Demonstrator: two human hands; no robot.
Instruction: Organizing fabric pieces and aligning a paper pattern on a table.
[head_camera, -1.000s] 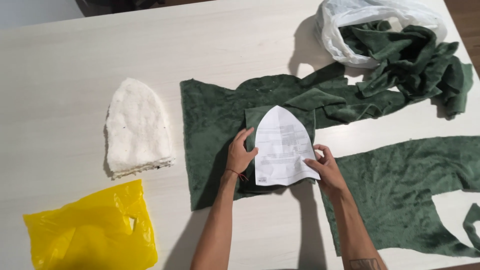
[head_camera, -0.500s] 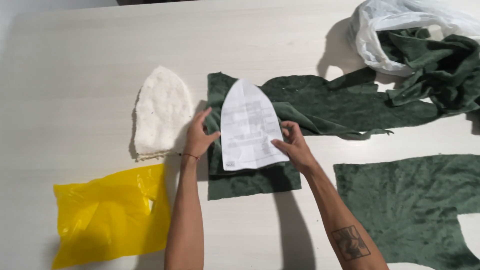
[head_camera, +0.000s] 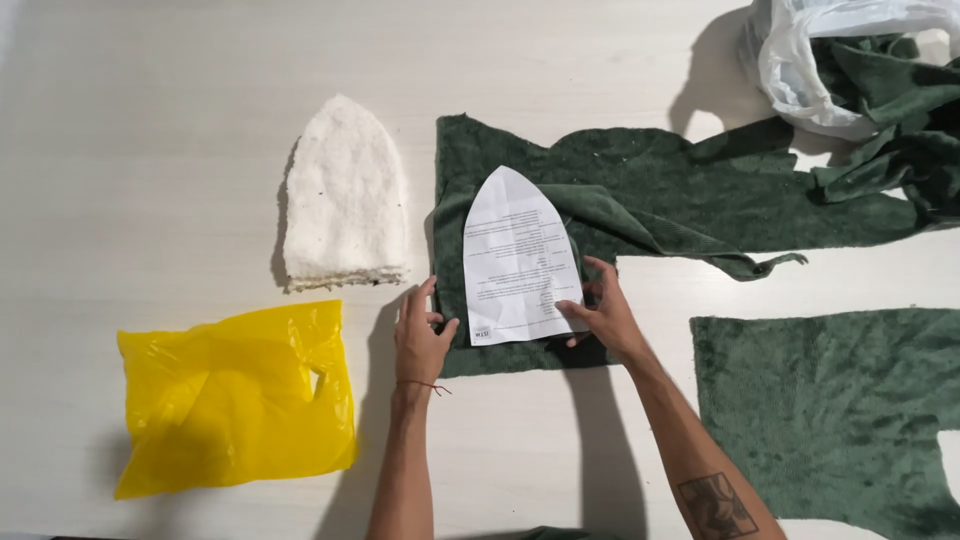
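A pale wooden table (head_camera: 150, 120) carries everything. Across its middle lies a long piece of dark green fabric (head_camera: 700, 190), its left end folded double under a pointed white paper pattern (head_camera: 515, 260); a second green piece (head_camera: 840, 410) lies apart at lower right, and more green cloth spills from a white plastic bag (head_camera: 800, 60) in the upper right corner. A yellow plastic bag (head_camera: 235, 400) lies flat at lower left, with a white fleecy pointed piece (head_camera: 345, 200) above it, just beside the green fabric. The left hand (head_camera: 420, 340) rests at the fabric's left edge — fingers loosely spread, thumb touching the pattern's lower corner. The right hand (head_camera: 605, 315) pinches the pattern's lower right edge against the cloth.
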